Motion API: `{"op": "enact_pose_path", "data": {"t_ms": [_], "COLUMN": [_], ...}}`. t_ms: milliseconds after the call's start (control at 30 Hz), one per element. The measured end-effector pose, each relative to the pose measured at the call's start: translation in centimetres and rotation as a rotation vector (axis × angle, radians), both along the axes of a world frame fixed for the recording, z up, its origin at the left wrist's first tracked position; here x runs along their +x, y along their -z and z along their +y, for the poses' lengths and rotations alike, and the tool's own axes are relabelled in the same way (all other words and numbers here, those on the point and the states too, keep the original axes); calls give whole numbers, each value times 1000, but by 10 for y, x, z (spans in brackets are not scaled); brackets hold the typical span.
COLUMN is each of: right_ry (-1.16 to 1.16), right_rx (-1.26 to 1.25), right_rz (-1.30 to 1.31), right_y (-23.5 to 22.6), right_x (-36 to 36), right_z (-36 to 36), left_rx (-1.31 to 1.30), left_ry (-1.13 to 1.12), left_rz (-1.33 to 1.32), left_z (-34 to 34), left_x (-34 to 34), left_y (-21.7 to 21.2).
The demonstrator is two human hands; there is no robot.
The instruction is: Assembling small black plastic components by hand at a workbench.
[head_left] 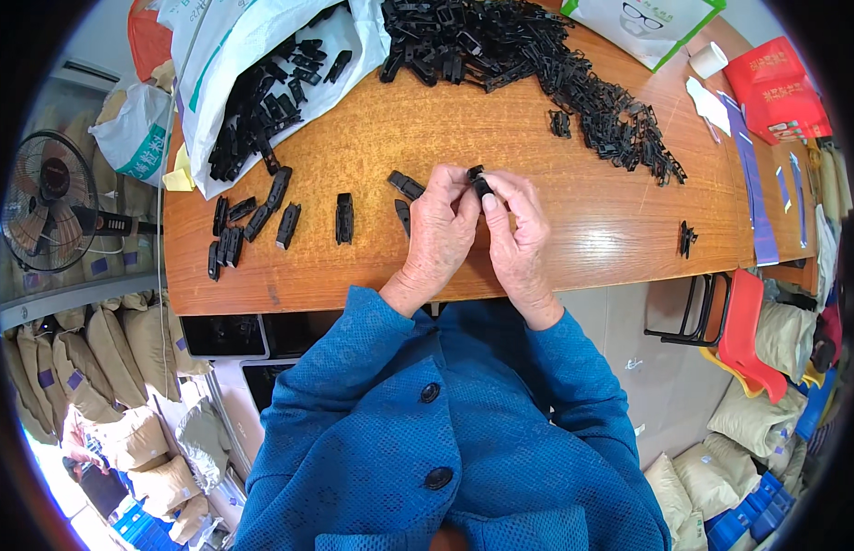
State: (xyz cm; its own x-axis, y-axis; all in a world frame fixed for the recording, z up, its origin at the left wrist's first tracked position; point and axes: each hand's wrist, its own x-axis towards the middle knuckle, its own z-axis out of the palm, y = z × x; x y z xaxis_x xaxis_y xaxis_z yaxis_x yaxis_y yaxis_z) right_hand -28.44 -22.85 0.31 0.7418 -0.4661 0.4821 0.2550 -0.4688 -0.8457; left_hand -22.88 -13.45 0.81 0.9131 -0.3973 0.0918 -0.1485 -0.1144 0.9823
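Note:
Above the front part of the wooden table, my left hand [443, 225] and my right hand [516, 234] meet, both closed on one small black plastic part [480, 183]. Fingers cover most of it, so its full shape is hidden. Just left of my left hand lie two similar black parts [406, 185], one partly behind the hand. Another black plastic part [344, 219] stands alone farther left. Beyond it, several more black pieces [258, 222] lie loosely grouped in front of a white sack [200, 110], whose open mouth shows many black parts [294, 87].
A big heap of black plastic pieces [482, 41] trails along the table's [427, 119] far side to the right. One piece [688, 239] lies near the right edge. Red packets [778, 92] and purple strips [753, 188] sit far right. A red chair [750, 331] and a fan [52, 202] flank the table.

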Motion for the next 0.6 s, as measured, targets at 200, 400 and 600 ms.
{"op": "enact_pose_path", "data": {"t_ms": [200, 400, 600], "right_ry": [-79, -39, -72], "right_rx": [349, 133, 320], "right_rz": [123, 178, 146], "right_y": [6, 5, 25], "right_x": [-1, -17, -27], "right_z": [1, -9, 10], "left_rx": [-13, 143, 645], "left_ry": [10, 80, -52], "left_rz": [42, 35, -834], "left_z": [4, 19, 57], "left_x": [2, 1, 24], "left_y": [2, -6, 2]}}
